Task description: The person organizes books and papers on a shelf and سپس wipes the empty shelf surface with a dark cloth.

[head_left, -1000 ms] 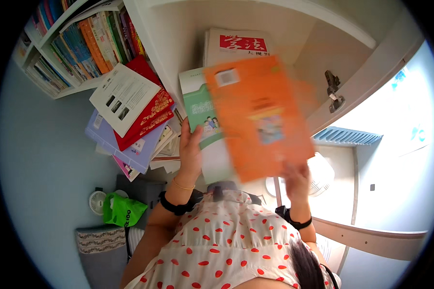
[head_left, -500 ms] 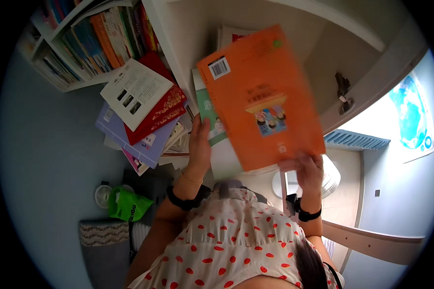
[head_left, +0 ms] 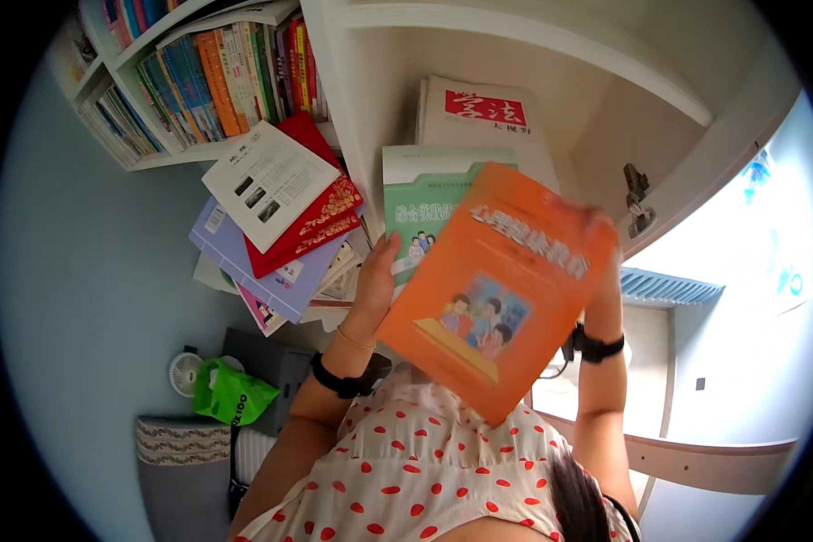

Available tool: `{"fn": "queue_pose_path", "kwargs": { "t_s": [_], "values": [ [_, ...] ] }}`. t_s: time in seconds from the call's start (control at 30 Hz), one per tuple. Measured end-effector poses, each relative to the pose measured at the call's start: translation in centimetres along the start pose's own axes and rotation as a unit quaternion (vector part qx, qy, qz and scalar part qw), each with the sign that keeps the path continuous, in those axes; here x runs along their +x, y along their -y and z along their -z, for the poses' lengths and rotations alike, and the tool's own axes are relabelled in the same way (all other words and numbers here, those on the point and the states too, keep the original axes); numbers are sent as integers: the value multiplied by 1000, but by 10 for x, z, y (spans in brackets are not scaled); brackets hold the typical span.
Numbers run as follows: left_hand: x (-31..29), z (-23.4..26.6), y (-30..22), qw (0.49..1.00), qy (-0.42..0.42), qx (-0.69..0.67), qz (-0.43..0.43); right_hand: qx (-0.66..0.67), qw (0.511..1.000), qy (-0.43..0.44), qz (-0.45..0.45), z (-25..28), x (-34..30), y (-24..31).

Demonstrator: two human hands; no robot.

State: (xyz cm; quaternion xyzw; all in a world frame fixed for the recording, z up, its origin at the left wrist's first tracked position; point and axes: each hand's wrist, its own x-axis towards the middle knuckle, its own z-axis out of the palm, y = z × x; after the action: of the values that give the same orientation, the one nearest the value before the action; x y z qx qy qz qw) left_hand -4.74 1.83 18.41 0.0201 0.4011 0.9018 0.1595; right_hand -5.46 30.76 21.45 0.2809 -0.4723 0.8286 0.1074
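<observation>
An orange book [head_left: 506,271] with a picture of children on its cover is tilted in front of me. My right hand [head_left: 598,237] grips it by its upper right edge; the fingers are blurred. Behind it is a green and white book [head_left: 429,185], partly covered by the orange one. My left hand [head_left: 375,285] is closed on the green book's left edge, its fingers partly hidden behind the books. Farther back, inside the cabinet, a pale book [head_left: 474,122] with a red title block lies on a stack.
To the left, a messy pile holds a white booklet [head_left: 266,181], red folders [head_left: 339,203] and a lilac book [head_left: 253,271]. Beyond stands a bookshelf [head_left: 144,161] with upright books. The white cabinet's door hinge [head_left: 639,199] is at right. A green bag [head_left: 230,395] and small fan [head_left: 185,372] sit lower left.
The orange book has been turned over, from its barcode side to its illustrated front, and brought lower. My right hand has moved from its bottom corner up to its upper right edge.
</observation>
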Motion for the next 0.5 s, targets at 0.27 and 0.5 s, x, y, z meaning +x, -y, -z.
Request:
{"fn": "queue_pose_path", "kwargs": {
  "t_s": [0.27, 0.5],
  "values": [
    [-6, -4, -8, 989, 31, 142, -39, -234, 946, -156, -159, -22, 86, -34],
    [-31, -1, -13, 960, -3, 241, -141, -196, 946, -255, -45, -10, 26, -35]
  ]
}}
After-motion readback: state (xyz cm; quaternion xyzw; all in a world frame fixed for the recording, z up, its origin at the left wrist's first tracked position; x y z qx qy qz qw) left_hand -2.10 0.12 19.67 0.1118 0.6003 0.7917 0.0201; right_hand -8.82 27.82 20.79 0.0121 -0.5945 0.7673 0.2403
